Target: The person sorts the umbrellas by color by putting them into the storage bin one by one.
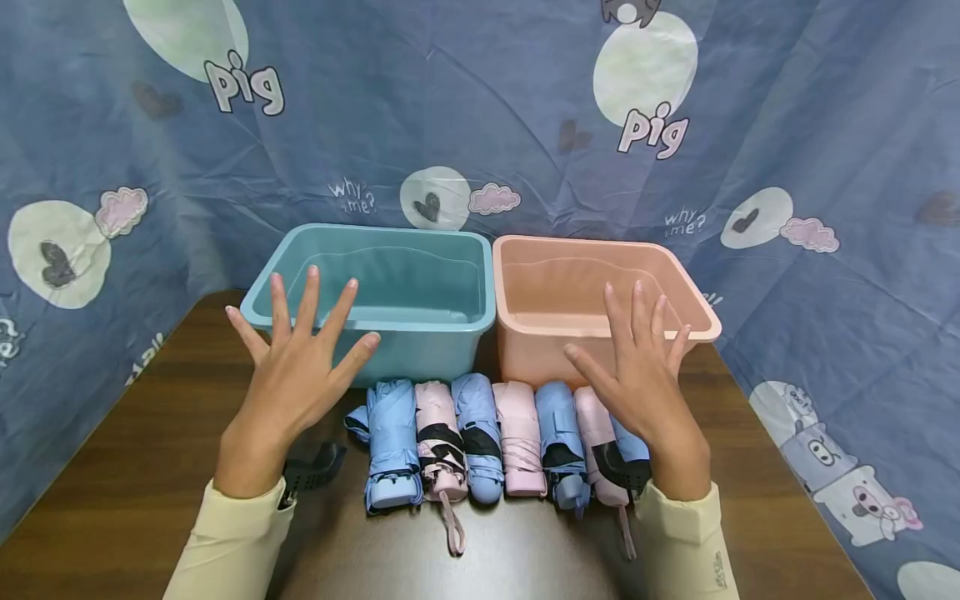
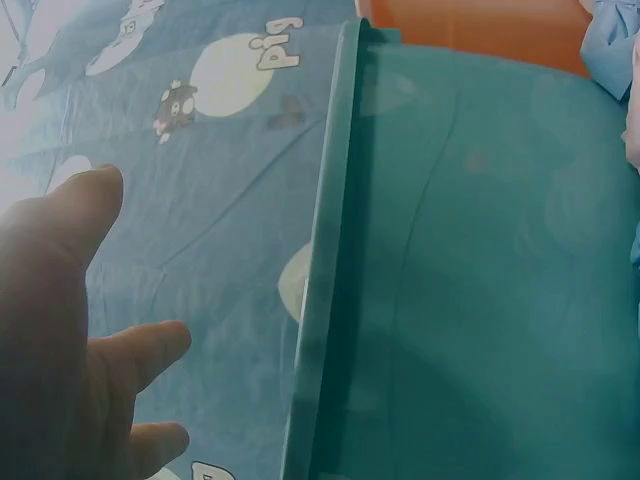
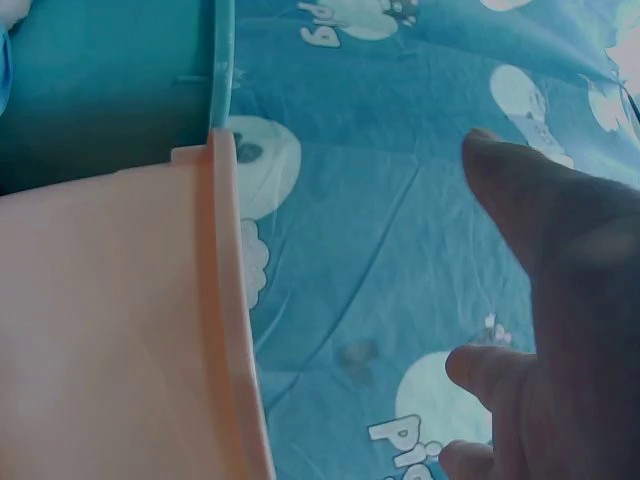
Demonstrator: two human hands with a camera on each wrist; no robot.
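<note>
My left hand (image 1: 294, 379) is raised with its fingers spread, overlapping the front of the teal bin (image 1: 420, 354) in the head view. Likewise spread and holding nothing, my right hand (image 1: 647, 379) hovers before the peach bin (image 1: 525, 350). Between and below the hands, several folded umbrellas lie side by side in a row, blue and pink by turns. A blue umbrella (image 1: 393, 433) is at the left end, beside a pink umbrella (image 1: 435, 417) with a wrist loop. At the right end, another blue umbrella (image 1: 628, 442) is partly hidden by my right hand and wrist strap.
Both bins stand side by side at the back of the dark wooden table (image 1: 375, 558). Behind them hangs a blue cloth (image 1: 465, 108) printed with pigs and lettering. A black wrist mount (image 1: 315, 468) juts out from the left sleeve, another from the right.
</note>
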